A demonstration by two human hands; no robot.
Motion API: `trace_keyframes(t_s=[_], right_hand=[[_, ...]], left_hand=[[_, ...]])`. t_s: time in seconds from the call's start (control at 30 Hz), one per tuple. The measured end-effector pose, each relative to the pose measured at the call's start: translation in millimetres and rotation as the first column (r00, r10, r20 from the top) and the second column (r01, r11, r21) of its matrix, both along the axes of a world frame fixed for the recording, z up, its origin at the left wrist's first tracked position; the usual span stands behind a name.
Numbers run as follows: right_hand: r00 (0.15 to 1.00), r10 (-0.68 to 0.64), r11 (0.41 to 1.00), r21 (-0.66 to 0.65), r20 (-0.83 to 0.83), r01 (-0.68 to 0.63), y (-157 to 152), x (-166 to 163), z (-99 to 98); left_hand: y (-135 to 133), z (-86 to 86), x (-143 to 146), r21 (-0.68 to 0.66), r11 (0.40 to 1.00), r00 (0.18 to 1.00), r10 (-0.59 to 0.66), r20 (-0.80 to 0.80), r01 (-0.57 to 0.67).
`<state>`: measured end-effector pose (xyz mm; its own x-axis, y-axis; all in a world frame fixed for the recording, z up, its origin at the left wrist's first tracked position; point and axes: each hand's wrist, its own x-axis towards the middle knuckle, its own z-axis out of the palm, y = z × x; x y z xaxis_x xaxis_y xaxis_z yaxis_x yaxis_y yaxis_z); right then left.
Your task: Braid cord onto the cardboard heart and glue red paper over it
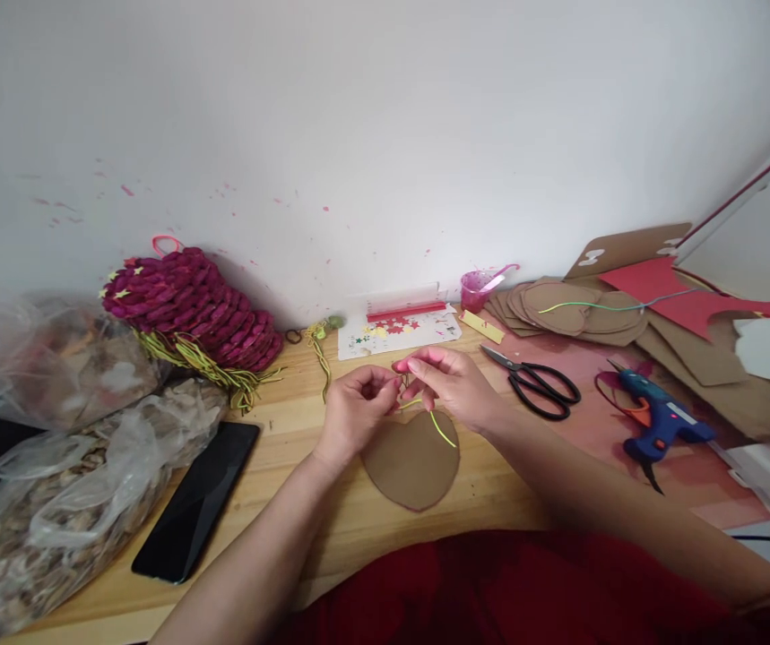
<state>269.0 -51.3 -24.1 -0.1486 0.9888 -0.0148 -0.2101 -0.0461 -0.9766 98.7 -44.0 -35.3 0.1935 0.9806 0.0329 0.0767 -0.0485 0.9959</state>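
A brown cardboard heart (412, 466) lies flat on the wooden table in front of me. Above its top edge, my left hand (359, 408) and my right hand (448, 383) meet with fingertips pinched close together. A thin yellow-green cord (444, 429) passes beneath the fingers, its free end trailing over the heart. Both hands seem to work this cord, along with a small dark loop between the fingertips that is too small to make out. Just beyond the hands is a white sheet (350, 342) bearing red, yellow and green stars (398, 326).
To the right are black-handled scissors (539, 387), a blue glue gun (667, 425), stacked cardboard hearts (573, 313), red paper (660, 287) and a pink cup (475, 291). A phone (200, 502), a plastic bag (89, 511) and bundled magenta heart shapes (189, 305) lie left.
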Motion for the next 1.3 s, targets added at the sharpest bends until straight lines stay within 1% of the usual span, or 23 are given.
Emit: trace_keyframes(t_s=[0.07,0.17,0.23,0.3,0.43,0.53,0.73,0.8,0.93,1.0,1.07,1.13,1.3], right_hand=[[1.000,0.028,0.999,-0.015,0.006,-0.028,0,-1,-2.2],[0.999,0.048,0.997,-0.051,-0.007,-0.049,0,-1,-5.0],[0.998,0.053,0.995,-0.085,-0.037,-0.056,1,-1,-6.3],[0.996,0.058,0.992,-0.110,-0.066,-0.065,1,-1,-6.9],[0.995,0.042,0.989,-0.136,-0.090,-0.054,2,-1,-6.8],[0.996,0.035,0.988,-0.145,-0.084,-0.047,2,-1,-7.2],[0.996,0.035,0.988,-0.144,-0.080,-0.046,3,-1,-9.3],[0.995,0.039,0.986,-0.155,-0.097,-0.053,3,-1,-8.7],[0.992,0.009,0.975,-0.218,-0.125,-0.037,3,0,-6.3],[0.993,0.006,0.974,-0.223,-0.119,-0.033,3,1,-5.5],[0.995,0.016,0.978,-0.207,-0.098,-0.036,3,1,-4.6],[0.998,0.017,0.981,-0.190,-0.058,-0.028,3,2,-2.8],[0.997,0.035,0.986,-0.163,0.072,-0.023,2,3,2.0]], left_hand=[[-1,-1.4,-2,0.113,0.993,0.997,0.032,-0.070,-0.024],[-1,-1.0,-4,0.274,0.961,0.988,0.081,-0.133,-0.042],[-2,0.5,-4,0.352,0.935,0.981,0.106,-0.160,-0.044],[-2,1.8,-4,0.398,0.917,0.973,0.120,-0.199,-0.032],[-2,2.2,-5,0.430,0.903,0.952,0.129,-0.277,0.002],[-2,1.9,-5,0.444,0.896,0.949,0.134,-0.286,0.007],[-2,1.1,-6,0.510,0.859,0.939,0.141,-0.313,0.041],[-2,0.1,-7,0.539,0.841,0.932,0.152,-0.329,0.054],[-1,-2.7,-8,0.622,0.777,0.907,0.190,-0.375,0.094],[-1,-3.6,-8,0.645,0.756,0.895,0.206,-0.395,0.111],[0,-3.9,-8,0.645,0.756,0.889,0.212,-0.405,0.114],[0,-3.6,-8,0.628,0.771,0.889,0.209,-0.409,0.108],[-1,-1.5,-7,0.545,0.835,0.898,0.177,-0.403,0.080]])
